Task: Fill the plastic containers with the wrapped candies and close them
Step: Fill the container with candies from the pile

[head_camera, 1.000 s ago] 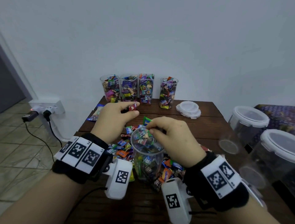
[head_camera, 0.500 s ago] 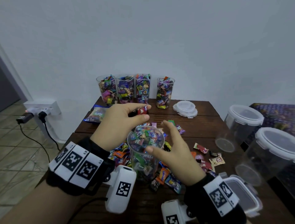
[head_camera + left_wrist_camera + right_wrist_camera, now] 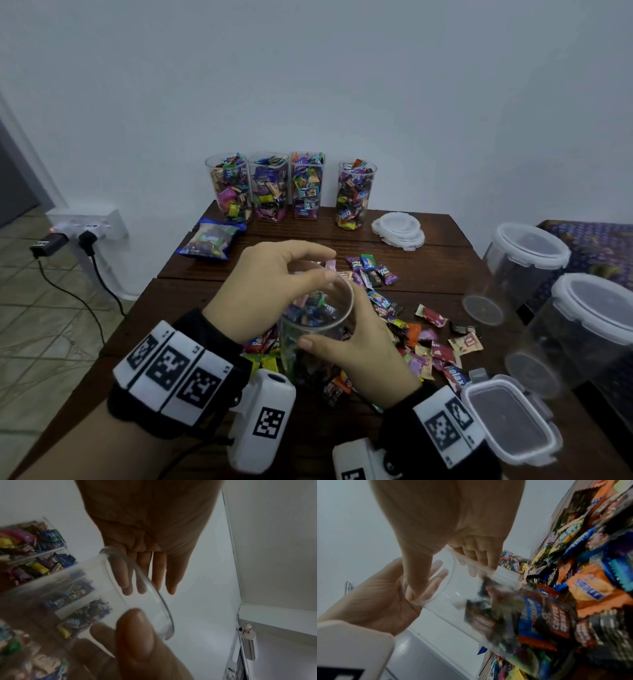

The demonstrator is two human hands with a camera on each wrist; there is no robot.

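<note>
A clear plastic container [image 3: 317, 329], partly filled with wrapped candies, is near the table's front among loose candies [image 3: 428, 342]. My right hand [image 3: 359, 329] grips it just below the rim, thumb on the near side and fingers round the far side. In the right wrist view the container [image 3: 471, 601] is blurred. My left hand [image 3: 274, 281] arches over its mouth, touching the rim. In the left wrist view its fingers [image 3: 159, 574] are straight and hold nothing, above the rim of the container [image 3: 137, 582]. The left palm [image 3: 376, 601] faces the opening.
Several filled open containers [image 3: 291, 185] line the back edge by the wall, with a candy bag [image 3: 209, 240] and stacked lids [image 3: 399, 228] nearby. Two large lidded tubs [image 3: 527, 260] [image 3: 589, 329] stand at the right. A lidded rectangular box [image 3: 510, 421] sits front right.
My right hand left the container's mouth, opened, then closed round its side. My left hand moved over the opening; the red candy it pinched is no longer seen. The candies sit lower.
</note>
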